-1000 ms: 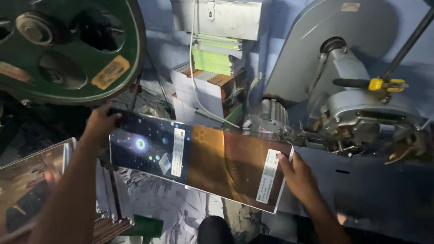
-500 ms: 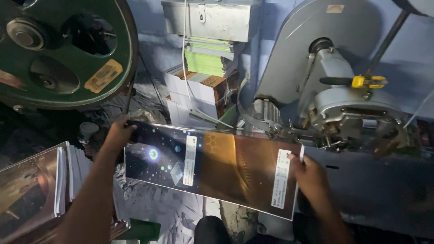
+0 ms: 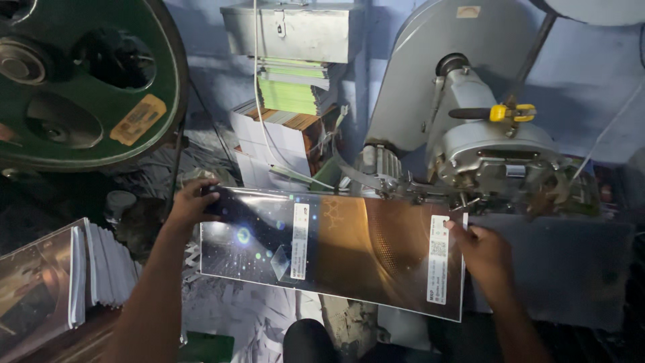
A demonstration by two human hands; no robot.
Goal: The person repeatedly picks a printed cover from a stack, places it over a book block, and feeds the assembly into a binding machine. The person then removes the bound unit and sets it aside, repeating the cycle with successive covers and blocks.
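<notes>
Glossy printed cover sheet [image 3: 349, 252], dark with star-like specks on its left half and amber-brown on its right, is held out flat between both hands in front of a grey machine [image 3: 497, 161]. The left hand [image 3: 191, 205] is closed on the sheet's upper left corner, fingers curled over the edge. The right hand [image 3: 484, 252] grips the right edge, thumb on top beside a white label strip [image 3: 438, 259]. A second white strip [image 3: 299, 240] crosses the sheet near its middle. A stack of similar covers [image 3: 60, 282] lies at lower left, below a large green flywheel [image 3: 80, 81]. Behind the sheet stand piled green and white booklets [image 3: 289, 111] under a grey metal box [image 3: 295, 30].
</notes>
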